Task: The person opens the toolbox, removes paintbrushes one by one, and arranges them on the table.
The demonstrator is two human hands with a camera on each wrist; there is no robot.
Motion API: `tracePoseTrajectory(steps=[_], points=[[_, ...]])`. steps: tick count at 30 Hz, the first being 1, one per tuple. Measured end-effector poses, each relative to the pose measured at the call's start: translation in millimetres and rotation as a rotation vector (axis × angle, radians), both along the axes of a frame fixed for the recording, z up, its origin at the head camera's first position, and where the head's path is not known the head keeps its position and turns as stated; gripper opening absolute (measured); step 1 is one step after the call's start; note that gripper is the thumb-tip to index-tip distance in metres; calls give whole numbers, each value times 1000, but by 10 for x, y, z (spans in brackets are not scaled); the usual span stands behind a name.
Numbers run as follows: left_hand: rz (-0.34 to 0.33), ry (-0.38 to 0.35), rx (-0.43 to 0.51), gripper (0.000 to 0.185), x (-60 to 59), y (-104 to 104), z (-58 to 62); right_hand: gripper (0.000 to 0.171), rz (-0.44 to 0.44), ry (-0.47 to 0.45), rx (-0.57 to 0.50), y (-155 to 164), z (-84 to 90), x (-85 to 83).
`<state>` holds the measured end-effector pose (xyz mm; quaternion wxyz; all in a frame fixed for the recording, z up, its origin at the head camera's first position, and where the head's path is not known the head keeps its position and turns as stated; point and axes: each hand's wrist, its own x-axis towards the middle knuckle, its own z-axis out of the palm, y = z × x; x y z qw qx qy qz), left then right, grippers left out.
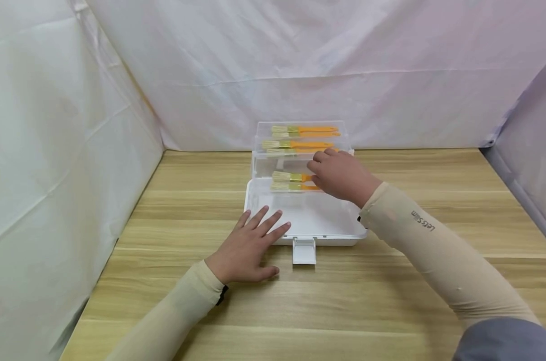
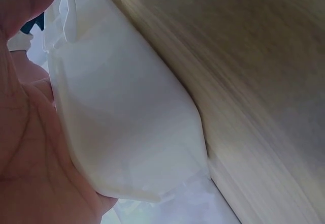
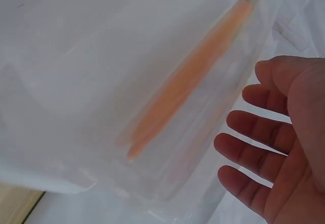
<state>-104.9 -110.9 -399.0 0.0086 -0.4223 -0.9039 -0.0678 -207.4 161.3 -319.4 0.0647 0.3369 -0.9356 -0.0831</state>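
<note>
A white plastic box (image 1: 318,215) with a raised clear lid (image 1: 260,138) stands on the table. Across its near left rim lies my left hand (image 1: 250,248), fingers straight and spread. The left wrist view has the palm (image 2: 35,148) against the box's side wall (image 2: 132,107). Over the back right of the box is my right hand (image 1: 340,173), its fingers slightly bent. Just beyond its fingertips are flat paintbrushes (image 1: 287,176) with pale bristles and orange handles. In the right wrist view the fingers (image 3: 254,155) hold nothing, beside an orange brush handle (image 3: 188,82).
More orange-handled paintbrushes (image 1: 300,145) show in the raised lid section behind. The box's front latch (image 1: 304,253) hangs down toward me. White cloth (image 1: 200,75) walls the wooden table (image 1: 187,200) at the back and sides.
</note>
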Motion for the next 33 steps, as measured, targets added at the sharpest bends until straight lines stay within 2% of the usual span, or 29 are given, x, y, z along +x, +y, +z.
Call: tracePoseTrajectory(steps=[6, 13, 17, 24, 33], points=[[8, -8, -3, 91, 8, -6, 13, 21, 8, -21, -31, -49, 17, -1], [-2, 1, 16, 89, 3, 4, 8, 23, 11, -1, 81, -92, -47, -29], [1, -1, 8, 89, 2, 12, 6, 20, -4, 0, 65, -88, -88, -37], [8, -4, 4, 89, 7, 10, 5, 19, 25, 1, 17, -71, -144, -65], [15, -7, -3, 88, 3, 3, -10, 15, -26, -91, -2, -115, -170, -121]])
